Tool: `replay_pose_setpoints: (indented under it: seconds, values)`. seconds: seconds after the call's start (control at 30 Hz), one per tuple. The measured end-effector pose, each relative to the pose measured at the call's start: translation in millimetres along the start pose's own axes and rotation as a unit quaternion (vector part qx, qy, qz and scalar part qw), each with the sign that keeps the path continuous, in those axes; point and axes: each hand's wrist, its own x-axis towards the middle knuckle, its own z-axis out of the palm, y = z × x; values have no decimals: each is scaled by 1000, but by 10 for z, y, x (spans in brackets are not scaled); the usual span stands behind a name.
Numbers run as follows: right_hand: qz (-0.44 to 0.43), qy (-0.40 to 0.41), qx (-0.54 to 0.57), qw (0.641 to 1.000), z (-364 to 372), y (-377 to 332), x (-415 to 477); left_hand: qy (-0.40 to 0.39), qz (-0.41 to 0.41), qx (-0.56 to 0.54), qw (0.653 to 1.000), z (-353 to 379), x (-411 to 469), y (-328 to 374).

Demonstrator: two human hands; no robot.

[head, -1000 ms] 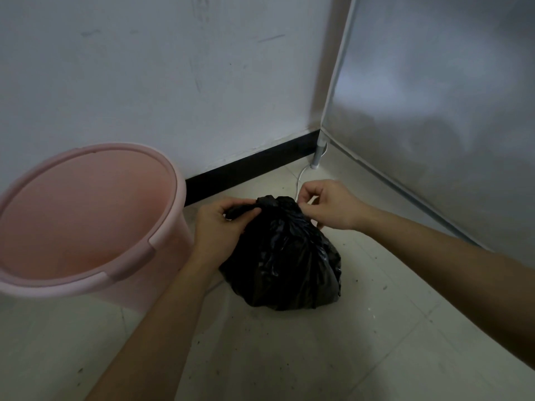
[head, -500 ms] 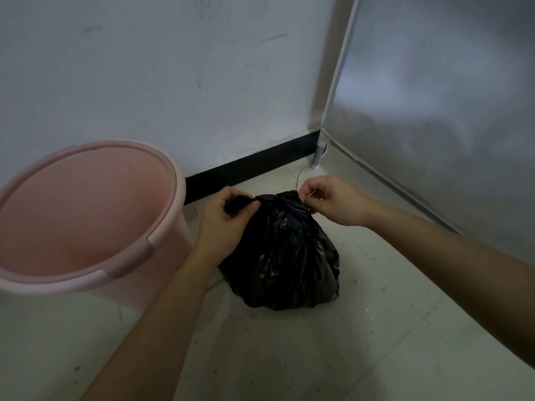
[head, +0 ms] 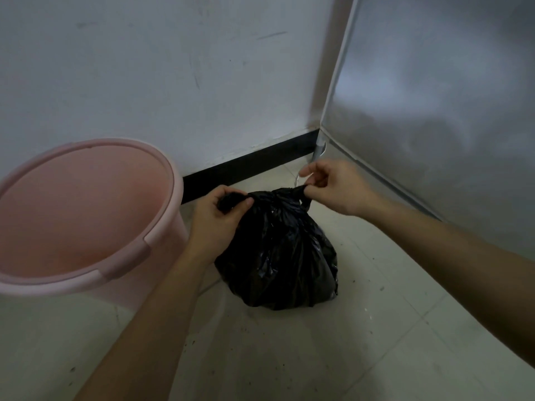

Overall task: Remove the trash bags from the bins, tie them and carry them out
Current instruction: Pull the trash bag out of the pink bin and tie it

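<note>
A full black trash bag point(head: 278, 256) sits on the tiled floor, right of a pink plastic bin point(head: 162, 227) that stands with no bag inside. My left hand point(head: 217, 221) pinches the bag's left top flap between thumb and fingers. My right hand point(head: 335, 186) pinches the right top flap. The two flaps are drawn apart over the bag's gathered mouth, which looks cinched in the middle.
A white wall with a black skirting board point(head: 249, 166) runs behind the bag. A grey metal-looking panel point(head: 434, 96) on a thin leg point(head: 318, 150) closes the right side. The pale floor tiles point(head: 289, 357) carry specks of dirt.
Both hands have pulled the bag's top flaps outward, left hand leftward and right hand rightward and up, tightening the bag's mouth. The bag and bin stay in place.
</note>
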Motion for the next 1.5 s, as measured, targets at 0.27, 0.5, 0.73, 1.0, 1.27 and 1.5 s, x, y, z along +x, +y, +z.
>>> replay_pose_setpoints:
  seconds: [0.27, 0.5, 0.73, 1.0, 1.27, 1.5]
  values:
    - [191, -61, 310, 929, -135, -25, 54, -8, 23, -3, 1000, 43, -35, 74]
    - [279, -12, 381, 882, -136, 234, 82, 7, -112, -145, 983, 168, -149, -67]
    - [376, 135, 128, 908, -281, 1143, -226, 115, -259, -163, 945, 83, -356, -646]
    - [255, -20, 473, 843, -77, 919, -232, 17, -264, -407, 874, 115, -254, -605]
    - [272, -187, 354, 875, 567, 869, -622, 9, -74, -20, 997, 610, -387, -649]
    - [97, -116, 5, 989, 722, 974, -581, 48, 84, 88, 991, 645, -186, -590]
